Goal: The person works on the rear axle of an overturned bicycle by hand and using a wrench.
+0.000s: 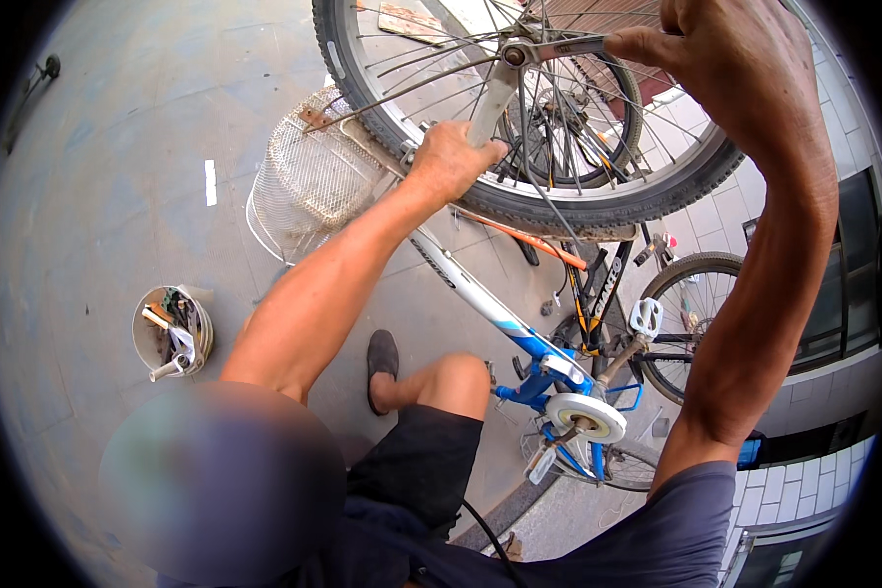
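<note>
My left hand (448, 162) is closed around the lower part of a silver fork leg (494, 106) on a bicycle's front wheel. My right hand (740, 73) grips a metal wrench (570, 46), its thumb pressed along the handle. The wrench's head sits at the axle nut (515, 56) in the wheel's centre. Spokes and a black tyre (598, 218) surround both hands' work area. Below the wheel slants the bicycle's white and blue frame (475, 287). A pale mesh basket (314, 162) is beside the wheel on the left.
A whitish bucket (207, 350) full of tools stands on the paved floor at the left. More bicycles are parked close by on the right, among them one with a black wheel (691, 284). A tiled wall (804, 510) runs along the right side.
</note>
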The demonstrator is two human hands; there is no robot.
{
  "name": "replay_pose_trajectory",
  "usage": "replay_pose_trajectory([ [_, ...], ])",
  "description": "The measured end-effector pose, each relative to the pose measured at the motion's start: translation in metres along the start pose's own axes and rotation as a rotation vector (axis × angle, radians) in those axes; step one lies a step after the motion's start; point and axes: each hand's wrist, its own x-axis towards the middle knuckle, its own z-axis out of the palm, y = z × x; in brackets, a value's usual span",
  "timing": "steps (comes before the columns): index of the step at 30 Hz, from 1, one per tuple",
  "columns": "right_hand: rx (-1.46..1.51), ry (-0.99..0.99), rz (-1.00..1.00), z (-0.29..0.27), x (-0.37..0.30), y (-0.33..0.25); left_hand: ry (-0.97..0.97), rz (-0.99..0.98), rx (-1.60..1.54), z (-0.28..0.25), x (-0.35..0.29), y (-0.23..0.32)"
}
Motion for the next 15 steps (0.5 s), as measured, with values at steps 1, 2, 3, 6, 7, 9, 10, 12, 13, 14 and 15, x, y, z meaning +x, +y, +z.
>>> replay_pose_trajectory([
  [1, 0.039, -0.073, 0.018, -0.006, 0.002, -0.001, -0.004, 0.003, -0.001, -0.002, 0.0, 0.0],
  [2, 0.111, -0.035, -0.022, -0.004, -0.002, 0.004, -0.009, 0.006, -0.002, -0.004, -0.001, 0.0],
  [3, 0.154, 0.034, -0.07, 0.003, -0.001, 0.01, -0.016, 0.009, -0.004, -0.006, -0.001, 0.0],
  [6, 0.198, 0.297, -0.232, 0.044, -0.005, 0.032, -0.037, 0.007, -0.028, -0.006, -0.002, 0.0],
  [7, 0.196, 0.388, -0.285, 0.062, -0.008, 0.039, -0.049, 0.006, -0.012, -0.001, -0.002, 0.0],
  [9, 0.2, 0.474, -0.299, 0.072, -0.008, 0.031, -0.009, 0.0, 0.054, -0.014, -0.002, -0.005],
  [10, 0.202, 0.483, -0.308, 0.071, -0.01, 0.033, -0.014, -0.002, 0.036, -0.009, 0.0, -0.005],
  [12, 0.208, 0.499, -0.326, 0.069, -0.008, 0.035, -0.025, -0.01, 0.003, -0.004, 0.002, -0.008],
  [13, 0.221, 0.426, -0.305, 0.071, -0.006, 0.036, -0.019, -0.032, -0.021, -0.002, 0.0, -0.006],
  [14, 0.184, 0.488, -0.381, 0.065, -0.007, 0.036, -0.029, -0.032, -0.024, 0.001, 0.0, -0.006],
  [15, 0.089, 0.373, -0.336, 0.055, -0.01, 0.033, -0.04, -0.033, -0.027, 0.002, 0.002, -0.005],
])
